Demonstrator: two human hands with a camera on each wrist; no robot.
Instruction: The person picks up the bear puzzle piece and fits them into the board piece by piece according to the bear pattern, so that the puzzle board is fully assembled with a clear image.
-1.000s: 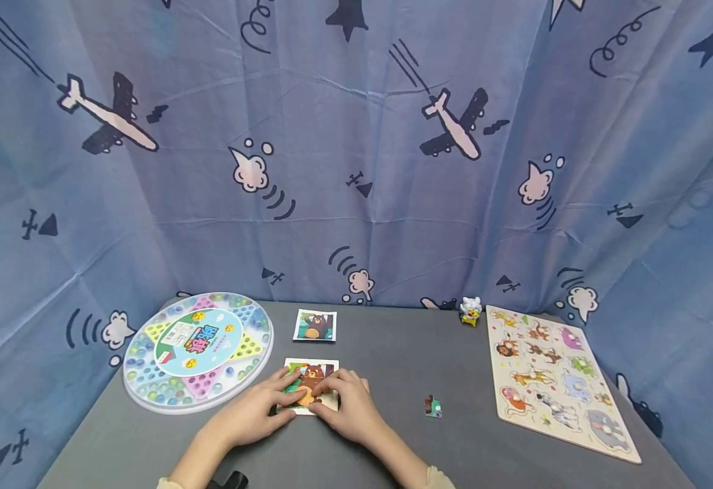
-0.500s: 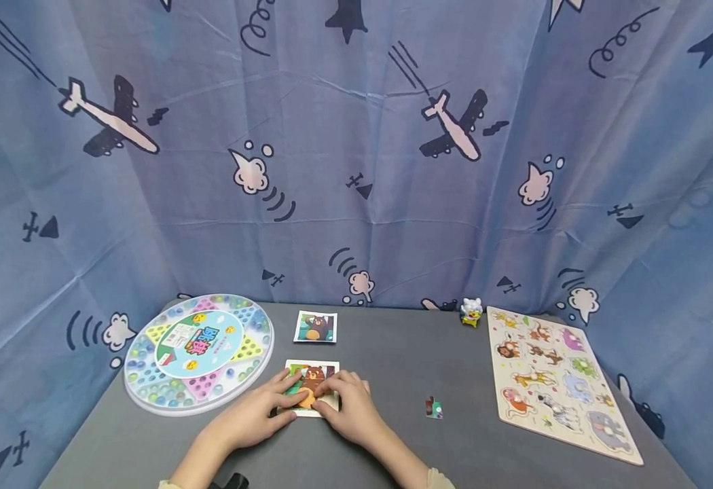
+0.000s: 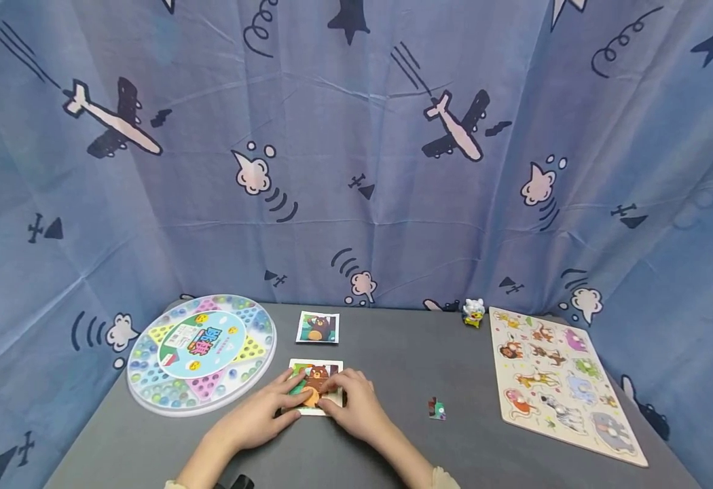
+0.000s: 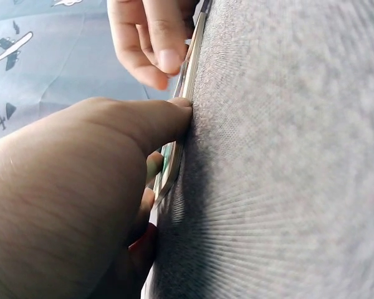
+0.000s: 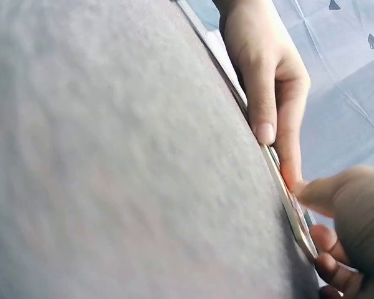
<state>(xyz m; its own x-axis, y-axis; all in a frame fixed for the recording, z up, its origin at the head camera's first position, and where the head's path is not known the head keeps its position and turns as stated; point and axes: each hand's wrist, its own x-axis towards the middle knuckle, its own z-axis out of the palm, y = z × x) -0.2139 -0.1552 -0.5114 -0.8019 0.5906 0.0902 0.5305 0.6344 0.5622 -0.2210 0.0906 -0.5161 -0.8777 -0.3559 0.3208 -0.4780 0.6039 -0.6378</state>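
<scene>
In the head view a small square puzzle board (image 3: 307, 411) with a bear picture lies on the table under both hands. My left hand (image 3: 261, 414) holds its left side, the thumb at the near edge and a finger across the bear's orange belly. From the right my right hand (image 3: 358, 409) pinches at a puzzle piece (image 3: 312, 395) beside the belly with thumb and index finger. In the right wrist view its other fingers (image 5: 324, 237) curl by the board's edge (image 5: 287, 205). A loose puzzle piece (image 3: 436, 409), green and brown, lies to the right.
Behind the board lies a bear picture card (image 3: 318, 328). A round marble game board (image 3: 202, 354) is at left, and a wooden animal peg puzzle (image 3: 564, 384) at right. A small white and yellow figurine (image 3: 472, 312) stands at the back, before a blue curtain (image 3: 356, 204).
The right thumb and index finger have shifted slightly over the bear picture. The left hand keeps its place on the board. The whole head view has drifted a little.
</scene>
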